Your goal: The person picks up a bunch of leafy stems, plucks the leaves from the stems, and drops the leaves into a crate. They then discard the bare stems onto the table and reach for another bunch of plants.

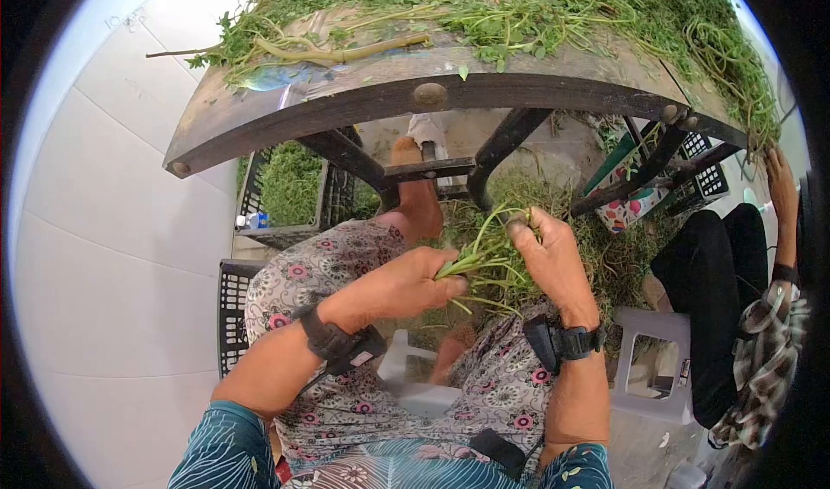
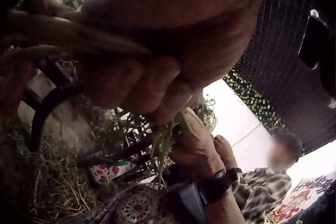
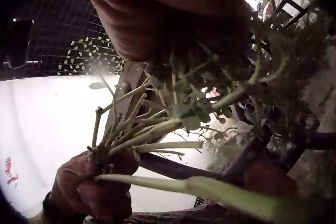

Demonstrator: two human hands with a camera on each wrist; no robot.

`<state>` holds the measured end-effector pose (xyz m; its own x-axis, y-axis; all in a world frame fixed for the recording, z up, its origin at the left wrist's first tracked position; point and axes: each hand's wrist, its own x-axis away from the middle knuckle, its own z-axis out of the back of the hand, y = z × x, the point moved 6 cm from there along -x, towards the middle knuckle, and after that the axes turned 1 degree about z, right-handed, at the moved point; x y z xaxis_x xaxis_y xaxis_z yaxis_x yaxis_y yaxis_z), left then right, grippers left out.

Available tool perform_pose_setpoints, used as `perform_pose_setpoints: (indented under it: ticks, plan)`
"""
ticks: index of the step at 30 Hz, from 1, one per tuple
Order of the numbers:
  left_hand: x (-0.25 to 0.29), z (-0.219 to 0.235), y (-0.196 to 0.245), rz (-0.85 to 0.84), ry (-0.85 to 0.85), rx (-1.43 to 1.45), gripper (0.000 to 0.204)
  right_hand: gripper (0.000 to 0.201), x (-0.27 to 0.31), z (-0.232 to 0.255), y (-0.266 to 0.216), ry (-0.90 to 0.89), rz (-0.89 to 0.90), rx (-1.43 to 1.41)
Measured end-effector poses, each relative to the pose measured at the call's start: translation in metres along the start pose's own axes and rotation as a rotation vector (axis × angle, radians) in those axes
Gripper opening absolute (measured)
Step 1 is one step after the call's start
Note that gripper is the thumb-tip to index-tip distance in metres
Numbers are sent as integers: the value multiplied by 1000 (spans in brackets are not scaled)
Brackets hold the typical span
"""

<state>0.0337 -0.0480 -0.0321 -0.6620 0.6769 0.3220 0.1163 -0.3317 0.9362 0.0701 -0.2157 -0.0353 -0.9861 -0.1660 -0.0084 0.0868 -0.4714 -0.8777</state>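
Note:
Over the lap, my left hand (image 1: 406, 281) grips a bunch of green leafy stems (image 1: 484, 260), its cut-looking stalks sticking out past the thumb. At the bunch's other side, my right hand (image 1: 553, 251) has its fingers curled, thumb and fingertips pinching stems. In the right wrist view, pale stalks (image 3: 157, 129) fan out of the left fist (image 3: 97, 190), and leaves show under the right hand (image 3: 173, 14). The left wrist view has the left hand's curled fingers (image 2: 142, 87) close around thick stems, with thin stems hanging below.
Ahead stands a wooden table (image 1: 424, 95) heaped with greens (image 1: 553, 13). Beneath it are a black crate (image 1: 294, 191) of greens and a floor pile of stems (image 1: 622, 255). Another person (image 1: 761, 351) sits at right near a grey stool (image 1: 653, 359). A white wall (image 1: 121, 230) borders the left.

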Motion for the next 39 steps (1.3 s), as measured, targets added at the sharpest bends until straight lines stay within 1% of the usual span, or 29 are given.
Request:
perform_pose_setpoints:
  ticks: [3, 6, 9, 10, 13, 16, 19, 20, 23, 24, 27, 30, 33, 34, 35, 37, 39]
  plan:
    - [0, 0, -2, 7, -3, 15, 29, 27, 2, 8, 0, 148, 58, -69]
    - [-1, -1, -2, -4, -4, 3, 30, 27, 2, 6, -6, 44, 42, -121]
    - [-2, 0, -2, -9, -7, -22, 30, 28, 3, -5, -4, -51, 37, -74]
    - [-1, 0, -1, -14, -4, -36, 31, 28, 2, -4, -4, 17, 79, -31]
    - [0, 0, -1, -26, -4, -38, 32, 26, 2, -1, -3, 60, 39, -15]
    - [0, -1, -1, -7, -27, 10, 33, 22, -3, 15, 33, 289, -100, -207]
    - [1, -1, -4, 11, -29, 17, 33, 15, 0, 35, 55, 431, -252, -879]
    - [1, -1, -5, 14, -26, 10, 33, 11, 2, 40, 55, 517, -223, -925]
    - [2, 0, -3, 1, -33, -15, 32, 17, 7, 47, 27, 415, -98, -819]
    - [1, -1, -2, 0, -33, -35, 31, 20, 9, 49, 9, 420, 9, -532]
    - [-1, -2, 1, -11, -32, -84, 29, 25, 16, 27, -47, 229, 301, 19]
    - [1, 0, 5, -39, -13, -94, 27, 28, 19, 3, -59, 113, 450, 216]
    - [1, 0, 4, -68, 11, -120, 26, 29, 14, -6, -50, 73, 387, 312]
    - [0, 1, 2, -81, 15, -157, 26, 27, 14, -6, -49, 106, 403, 327]
    - [0, 1, 2, -94, 19, -195, 26, 26, 12, -6, -47, 136, 381, 357]
    - [0, 0, -2, -47, 4, -156, 27, 25, 9, -6, -44, 200, 337, 417]
    - [0, 0, -3, -21, 1, -155, 27, 23, 3, 11, -28, 380, 304, 463]
